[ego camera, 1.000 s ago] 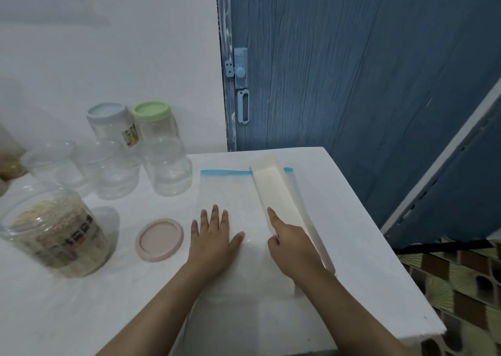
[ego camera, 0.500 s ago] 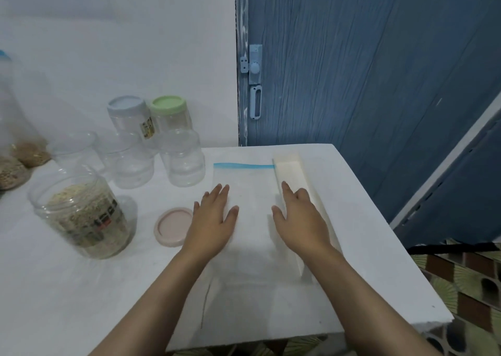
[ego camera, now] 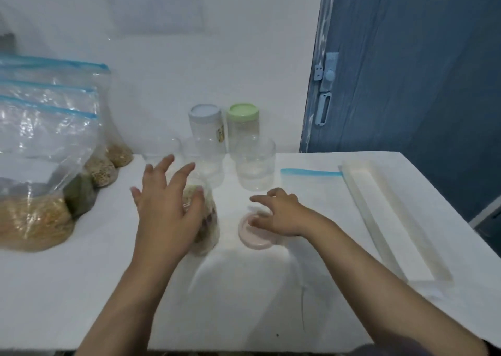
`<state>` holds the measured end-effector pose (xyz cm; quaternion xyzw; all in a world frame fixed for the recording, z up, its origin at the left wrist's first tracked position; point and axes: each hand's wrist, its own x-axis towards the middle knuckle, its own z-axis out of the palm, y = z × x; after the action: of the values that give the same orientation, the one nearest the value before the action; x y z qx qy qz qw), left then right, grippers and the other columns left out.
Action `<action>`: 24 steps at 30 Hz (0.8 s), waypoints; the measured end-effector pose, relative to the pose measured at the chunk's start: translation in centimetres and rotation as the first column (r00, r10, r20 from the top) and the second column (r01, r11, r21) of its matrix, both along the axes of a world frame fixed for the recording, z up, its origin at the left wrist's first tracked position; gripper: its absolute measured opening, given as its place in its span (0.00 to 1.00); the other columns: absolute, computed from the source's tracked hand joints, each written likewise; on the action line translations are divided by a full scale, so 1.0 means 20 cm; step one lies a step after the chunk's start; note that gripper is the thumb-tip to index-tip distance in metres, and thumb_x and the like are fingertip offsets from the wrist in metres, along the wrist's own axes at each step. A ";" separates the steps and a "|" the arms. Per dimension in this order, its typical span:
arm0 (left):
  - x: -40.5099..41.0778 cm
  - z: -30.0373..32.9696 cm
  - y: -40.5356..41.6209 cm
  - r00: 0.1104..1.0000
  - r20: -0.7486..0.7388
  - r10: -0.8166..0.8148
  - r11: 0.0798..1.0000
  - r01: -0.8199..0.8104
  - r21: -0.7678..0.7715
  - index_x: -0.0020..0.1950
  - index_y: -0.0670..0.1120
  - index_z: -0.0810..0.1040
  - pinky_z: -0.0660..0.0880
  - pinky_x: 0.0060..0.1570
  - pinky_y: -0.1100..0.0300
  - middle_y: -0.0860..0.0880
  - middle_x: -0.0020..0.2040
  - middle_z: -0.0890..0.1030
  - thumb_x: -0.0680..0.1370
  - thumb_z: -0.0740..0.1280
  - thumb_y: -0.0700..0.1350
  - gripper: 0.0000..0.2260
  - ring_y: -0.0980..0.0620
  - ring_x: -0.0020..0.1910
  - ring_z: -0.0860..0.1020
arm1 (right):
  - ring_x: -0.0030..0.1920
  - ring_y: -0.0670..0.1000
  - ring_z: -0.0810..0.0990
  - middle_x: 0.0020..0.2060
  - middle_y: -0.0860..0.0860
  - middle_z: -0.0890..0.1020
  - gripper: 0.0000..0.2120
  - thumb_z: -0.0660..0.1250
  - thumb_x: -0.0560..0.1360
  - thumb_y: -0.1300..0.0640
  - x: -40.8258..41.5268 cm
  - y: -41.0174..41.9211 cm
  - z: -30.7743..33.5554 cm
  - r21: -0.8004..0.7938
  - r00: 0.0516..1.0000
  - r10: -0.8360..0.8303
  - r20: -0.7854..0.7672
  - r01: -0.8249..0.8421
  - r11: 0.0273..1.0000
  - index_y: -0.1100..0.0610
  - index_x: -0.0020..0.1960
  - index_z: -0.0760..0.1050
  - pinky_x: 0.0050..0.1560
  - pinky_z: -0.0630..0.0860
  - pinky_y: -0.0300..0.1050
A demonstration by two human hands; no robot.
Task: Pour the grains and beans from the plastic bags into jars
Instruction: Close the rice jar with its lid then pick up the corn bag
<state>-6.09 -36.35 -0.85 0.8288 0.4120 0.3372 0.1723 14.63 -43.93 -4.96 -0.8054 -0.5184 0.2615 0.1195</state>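
My left hand (ego camera: 165, 209) hovers with spread fingers over a clear jar (ego camera: 207, 224) filled with pale grain, hiding most of it. My right hand (ego camera: 279, 212) reaches onto the pink lid (ego camera: 254, 237) lying flat on the white table (ego camera: 81, 288), fingertips touching its top. An empty zip bag with a blue strip (ego camera: 311, 190) lies flat to the right. Several zip bags of grains and beans (ego camera: 40, 166) stand at the left. Empty clear jars (ego camera: 254, 166) stand behind, two of them with a grey-blue lid (ego camera: 204, 111) and a green lid (ego camera: 242, 111).
A long white folded sheet (ego camera: 385, 220) lies along the table's right side near its edge. A blue door (ego camera: 406, 71) with a latch stands behind on the right, a white wall behind the jars.
Both hands left the flattened empty bag and moved left: the left one over the filled jar, the right one onto the pink lid. The view swung left, showing the full bags.
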 end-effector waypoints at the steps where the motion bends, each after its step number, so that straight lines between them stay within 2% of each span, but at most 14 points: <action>1: -0.03 -0.02 0.04 1.000 -0.022 -0.001 0.999 0.001 -0.041 0.72 0.52 0.71 0.45 0.75 0.36 0.49 0.78 0.60 0.79 0.59 0.55 0.22 0.45 0.79 0.53 | 0.76 0.62 0.55 0.79 0.52 0.53 0.33 0.65 0.77 0.37 -0.04 0.04 -0.04 -0.076 1.000 0.009 0.021 -0.007 0.997 0.40 0.79 0.57 0.73 0.58 0.57; 4: -0.11 -0.05 0.14 0.996 0.014 -0.091 0.978 0.092 -0.189 0.77 0.56 0.63 0.54 0.77 0.42 0.55 0.80 0.53 0.80 0.61 0.61 0.26 0.51 0.79 0.52 | 0.76 0.64 0.55 0.80 0.54 0.48 0.40 0.66 0.73 0.32 -0.15 0.10 -0.19 -0.159 0.994 -0.040 0.097 0.055 0.986 0.40 0.79 0.52 0.73 0.57 0.59; 6: -0.14 -0.06 0.18 0.981 0.063 -0.184 0.941 0.195 -0.278 0.78 0.58 0.60 0.58 0.74 0.55 0.59 0.79 0.51 0.76 0.59 0.64 0.30 0.60 0.76 0.54 | 0.74 0.63 0.57 0.79 0.54 0.52 0.39 0.67 0.74 0.34 -0.22 0.11 -0.26 -0.087 0.977 -0.126 0.172 0.142 0.986 0.40 0.79 0.53 0.71 0.58 0.58; 8: -0.16 -0.07 0.22 0.958 0.111 -0.266 0.909 0.287 -0.303 0.78 0.57 0.59 0.58 0.71 0.60 0.59 0.79 0.54 0.74 0.58 0.65 0.33 0.64 0.73 0.56 | 0.73 0.60 0.60 0.77 0.53 0.56 0.38 0.67 0.74 0.36 -0.28 0.10 -0.30 0.076 0.949 -0.267 0.167 0.258 0.963 0.41 0.79 0.55 0.71 0.58 0.56; 10: -0.16 -0.09 0.27 0.931 0.189 -0.313 0.883 0.358 -0.303 0.78 0.56 0.60 0.60 0.74 0.58 0.58 0.76 0.59 0.75 0.59 0.63 0.32 0.61 0.74 0.59 | 0.73 0.57 0.62 0.75 0.51 0.59 0.38 0.70 0.74 0.37 -0.32 0.09 -0.31 0.299 0.907 -0.417 -0.066 0.416 0.859 0.43 0.78 0.57 0.72 0.62 0.53; 11: -0.17 -0.10 0.29 0.915 0.244 -0.321 0.869 0.387 -0.309 0.78 0.56 0.60 0.62 0.74 0.55 0.59 0.75 0.62 0.76 0.60 0.63 0.31 0.59 0.74 0.62 | 0.73 0.53 0.64 0.73 0.49 0.62 0.37 0.72 0.73 0.39 -0.35 0.08 -0.30 0.417 0.865 -0.441 -0.241 0.502 0.758 0.44 0.76 0.60 0.73 0.63 0.51; 13: -0.18 -0.12 0.32 0.883 0.358 -0.305 0.832 0.430 -0.351 0.77 0.58 0.61 0.65 0.73 0.54 0.61 0.73 0.66 0.78 0.60 0.63 0.28 0.60 0.72 0.66 | 0.70 0.45 0.69 0.68 0.42 0.68 0.30 0.74 0.71 0.40 -0.42 0.06 -0.26 0.569 0.791 -0.369 -0.489 0.609 0.552 0.41 0.68 0.66 0.72 0.68 0.49; 14: -0.18 -0.13 0.33 0.869 0.403 -0.287 0.813 0.444 -0.376 0.77 0.58 0.62 0.65 0.72 0.57 0.61 0.72 0.68 0.78 0.58 0.63 0.28 0.61 0.71 0.67 | 0.68 0.41 0.71 0.66 0.39 0.71 0.27 0.74 0.69 0.37 -0.46 0.07 -0.23 0.611 0.770 -0.320 -0.552 0.635 0.474 0.39 0.64 0.68 0.70 0.71 0.51; 16: -0.19 -0.12 0.34 0.842 0.477 -0.252 0.779 0.469 -0.417 0.76 0.60 0.62 0.65 0.69 0.65 0.64 0.68 0.71 0.77 0.55 0.63 0.27 0.63 0.69 0.69 | 0.67 0.41 0.73 0.65 0.37 0.74 0.29 0.72 0.66 0.31 -0.53 0.08 -0.15 0.657 0.752 -0.203 -0.628 0.651 0.380 0.37 0.63 0.70 0.67 0.75 0.54; 18: -0.19 -0.13 0.37 0.818 0.533 -0.215 0.747 0.490 -0.449 0.73 0.63 0.64 0.66 0.68 0.64 0.67 0.64 0.74 0.76 0.54 0.64 0.24 0.65 0.67 0.71 | 0.69 0.44 0.73 0.67 0.39 0.75 0.31 0.72 0.66 0.29 -0.57 0.12 -0.07 0.717 0.791 -0.102 -0.603 0.594 0.365 0.38 0.64 0.71 0.66 0.75 0.56; 21: -0.20 -0.15 0.41 0.791 0.581 -0.192 0.728 0.512 -0.456 0.71 0.66 0.65 0.66 0.72 0.55 0.66 0.64 0.76 0.76 0.52 0.68 0.23 0.62 0.68 0.72 | 0.70 0.46 0.71 0.67 0.44 0.73 0.29 0.73 0.67 0.33 -0.60 0.19 0.03 0.788 0.897 -0.085 -0.434 0.423 0.447 0.40 0.65 0.72 0.69 0.72 0.53; 24: -0.20 -0.16 0.44 0.765 0.615 -0.189 0.708 0.541 -0.455 0.68 0.68 0.66 0.66 0.73 0.52 0.65 0.65 0.76 0.75 0.52 0.70 0.23 0.61 0.69 0.72 | 0.68 0.38 0.70 0.65 0.39 0.73 0.31 0.78 0.66 0.39 -0.59 0.24 0.09 0.748 0.922 -0.102 -0.374 0.365 0.555 0.40 0.66 0.71 0.68 0.68 0.39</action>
<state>-10.05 -27.57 -3.97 0.6691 0.2538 0.3560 0.6009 2.77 -39.06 -3.21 -0.6780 -0.4435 0.0939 0.5786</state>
